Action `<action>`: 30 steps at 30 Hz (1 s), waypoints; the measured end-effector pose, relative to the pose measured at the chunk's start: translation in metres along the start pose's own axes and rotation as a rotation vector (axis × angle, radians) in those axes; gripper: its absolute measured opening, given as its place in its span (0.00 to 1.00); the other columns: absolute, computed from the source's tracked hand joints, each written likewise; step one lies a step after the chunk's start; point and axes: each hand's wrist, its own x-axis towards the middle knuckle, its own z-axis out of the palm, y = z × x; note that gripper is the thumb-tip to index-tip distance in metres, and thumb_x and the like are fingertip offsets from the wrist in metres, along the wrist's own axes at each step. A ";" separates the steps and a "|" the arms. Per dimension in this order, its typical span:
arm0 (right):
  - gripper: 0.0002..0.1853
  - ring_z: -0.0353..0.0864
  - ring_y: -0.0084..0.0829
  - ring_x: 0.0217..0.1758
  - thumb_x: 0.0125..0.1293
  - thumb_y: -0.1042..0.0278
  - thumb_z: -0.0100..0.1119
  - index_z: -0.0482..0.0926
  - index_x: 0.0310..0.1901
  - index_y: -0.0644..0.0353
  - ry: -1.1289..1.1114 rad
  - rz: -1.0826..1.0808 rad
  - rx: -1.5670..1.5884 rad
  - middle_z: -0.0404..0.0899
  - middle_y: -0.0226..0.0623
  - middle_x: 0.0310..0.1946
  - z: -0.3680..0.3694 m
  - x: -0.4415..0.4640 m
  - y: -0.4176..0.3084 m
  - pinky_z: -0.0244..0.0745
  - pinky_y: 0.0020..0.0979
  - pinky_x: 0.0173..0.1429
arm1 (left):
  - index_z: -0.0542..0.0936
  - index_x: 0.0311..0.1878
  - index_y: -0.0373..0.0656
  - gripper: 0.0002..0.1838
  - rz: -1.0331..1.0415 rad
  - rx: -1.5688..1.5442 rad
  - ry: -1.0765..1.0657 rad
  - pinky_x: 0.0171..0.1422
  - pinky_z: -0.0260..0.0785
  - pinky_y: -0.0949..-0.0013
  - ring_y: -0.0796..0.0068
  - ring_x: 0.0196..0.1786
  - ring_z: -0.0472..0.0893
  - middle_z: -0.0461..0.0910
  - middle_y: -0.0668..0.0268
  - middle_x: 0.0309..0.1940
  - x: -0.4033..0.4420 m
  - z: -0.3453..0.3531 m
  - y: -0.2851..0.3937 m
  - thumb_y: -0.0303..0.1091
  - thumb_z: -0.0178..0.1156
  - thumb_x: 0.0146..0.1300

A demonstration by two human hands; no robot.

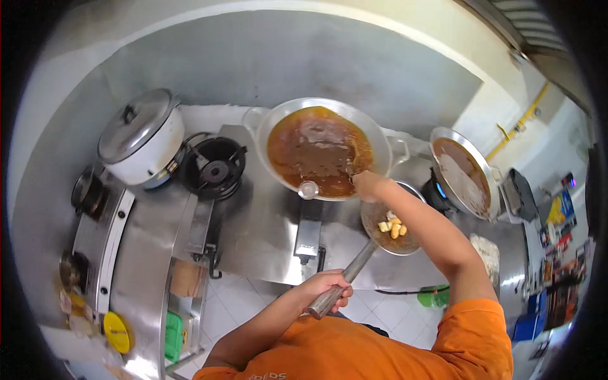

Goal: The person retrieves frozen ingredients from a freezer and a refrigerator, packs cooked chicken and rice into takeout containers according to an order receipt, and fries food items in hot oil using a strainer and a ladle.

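My left hand is closed around the long grey handle of a frying pan. Several pale yellow chunks lie in brown liquid in this pan, to the right of the stove's middle. My right hand is closed at the front right rim of a large two-handled metal wok, beside the brown, oily broth inside. What its fingers hold is too small and blurred to make out. My right forearm passes over the pan and hides part of it.
At right, a second wok of brown liquid sits over a blue flame. A bare burner and a lidded rice cooker are at left. A small round shiny thing is at the big wok's front. A yellow lid lies lower left.
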 end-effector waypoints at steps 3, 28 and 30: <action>0.16 0.89 0.53 0.45 0.63 0.75 0.56 0.83 0.50 0.72 -0.114 -0.098 0.076 0.85 0.62 0.43 0.006 0.021 -0.012 0.84 0.45 0.44 | 0.64 0.49 0.44 0.10 0.010 -0.020 0.017 0.24 0.75 0.68 0.71 0.26 0.76 0.73 0.64 0.31 -0.001 0.000 -0.002 0.34 0.52 0.70; 0.27 0.56 0.14 0.16 0.76 0.68 0.55 0.69 0.76 0.42 -0.016 0.063 1.345 0.65 0.20 0.19 0.029 -0.065 0.044 0.50 0.21 0.18 | 0.65 0.61 0.41 0.19 0.012 -0.149 -0.137 0.21 0.74 0.72 0.74 0.26 0.74 0.72 0.64 0.34 -0.011 -0.015 0.001 0.34 0.54 0.71; 0.27 0.56 0.13 0.16 0.76 0.68 0.56 0.70 0.75 0.42 0.059 0.114 1.291 0.65 0.19 0.19 0.032 -0.092 0.057 0.50 0.21 0.18 | 0.65 0.63 0.42 0.20 -0.010 -0.166 -0.123 0.21 0.74 0.72 0.74 0.26 0.74 0.72 0.64 0.34 -0.013 -0.018 0.001 0.34 0.53 0.72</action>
